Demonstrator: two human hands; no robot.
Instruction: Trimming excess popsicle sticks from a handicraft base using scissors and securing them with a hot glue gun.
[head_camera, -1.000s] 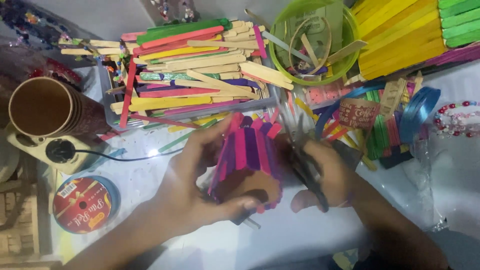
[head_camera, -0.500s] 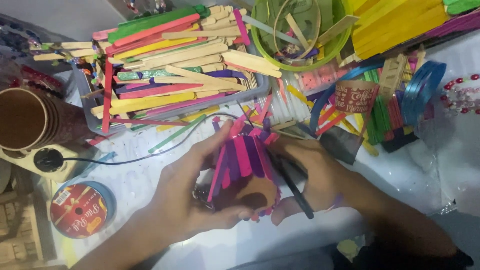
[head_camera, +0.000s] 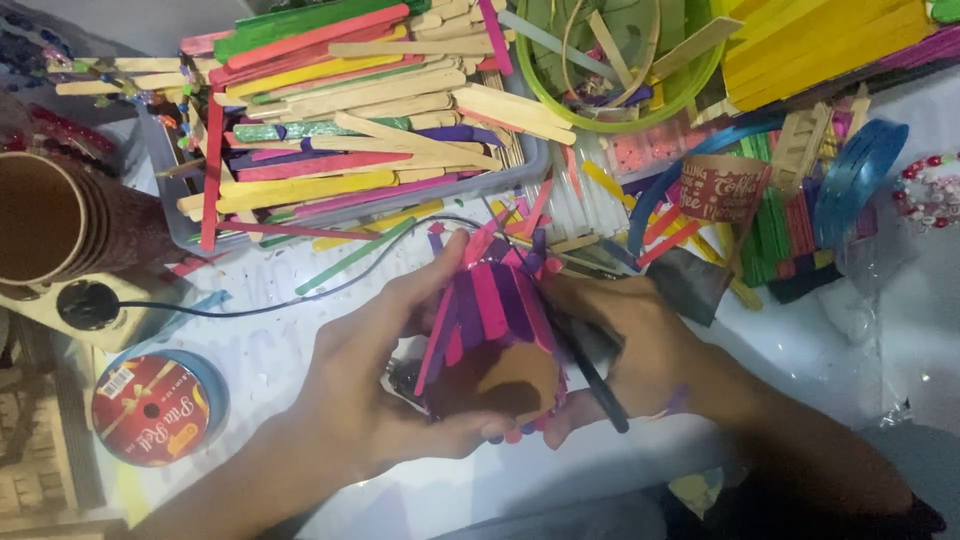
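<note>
Above white table (head_camera: 300, 360): left hand (head_camera: 385, 385), right hand (head_camera: 630, 345) both gripping stick-clad cup (head_camera: 490, 340).

— How do the person's arms lie?
— Both forearms come in from the bottom edge and angle toward each other, bare to the wrist.
— And the left hand (head_camera: 385, 385)?
— Curled, palm turned inward, thumb low and fingers stretched up and forward.
— The right hand (head_camera: 635, 350)?
— Also curled, palm facing the left one, fingers bent downward, knuckles up. The two hands sit close, facing each other.
</note>
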